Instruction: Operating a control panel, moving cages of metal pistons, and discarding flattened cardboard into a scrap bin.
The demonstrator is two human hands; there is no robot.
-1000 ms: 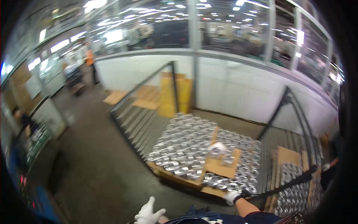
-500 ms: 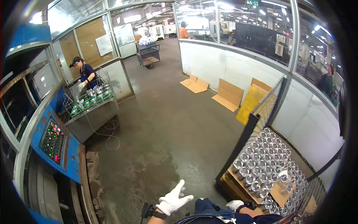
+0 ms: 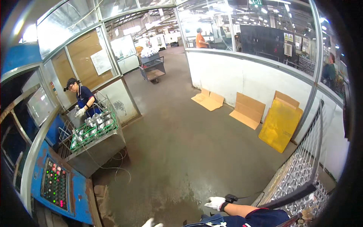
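My right hand point(image 3: 215, 203), in a white glove, is in front of my body near the lower edge, fingers pointing left and loosely extended. Nothing shows in it. A black strap circles its wrist, and a small black device point(image 3: 231, 198) with a thin cable sits beside it. Of my left hand point(image 3: 152, 223), also white-gloved, only some fingers show at the bottom edge, set apart and holding nothing visible. To the right of my right arm stands a mesh-sided bin with many shiny round metal parts point(image 3: 298, 181), partly covered by its dark rail point(image 3: 291, 198).
A blue control panel point(image 3: 56, 185) with lit buttons stands at left. Beyond it, a gloved co-worker point(image 3: 84, 99) handles parts at a table with green trays point(image 3: 94, 132). Cardboard sheets point(image 3: 247, 109) and a yellow board point(image 3: 280, 125) lean along the right wall. A cart point(image 3: 152, 70) stands farther back.
The view has turned and moved forward, so the metal parts sit farther right. My left hand has dropped to the lower edge. My right hand has come away from beside the bin.
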